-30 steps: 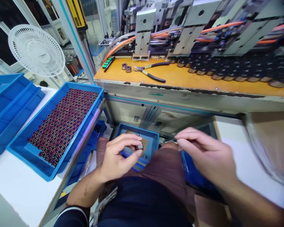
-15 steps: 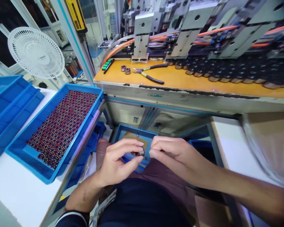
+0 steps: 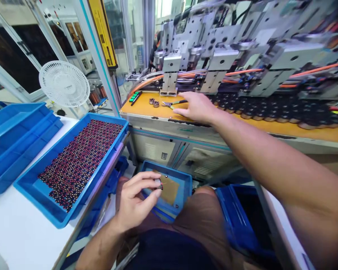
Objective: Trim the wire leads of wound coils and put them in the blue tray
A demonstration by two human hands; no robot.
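since half a second ago the right hand (image 3: 195, 108) has left the lap and stretched out to the orange worktop (image 3: 270, 125), while the left hand (image 3: 136, 202) has stayed low over the small blue tray (image 3: 183, 187).

big grey machine (image 3: 228, 63) fills the back of the worktop, dark spools in a row beneath it. at the left, a large blue tray (image 3: 25, 180) on a white worktop holds a bed of small red and dark parts (image 3: 79, 161); a white fan (image 3: 64, 84) stands behind it. right hand lies on the pliers (image 3: 173, 104), fingers loosely curled; whether they grip i cannot tell. left fingers are pinched narrow on a small part (image 3: 159, 183), above the small tray.
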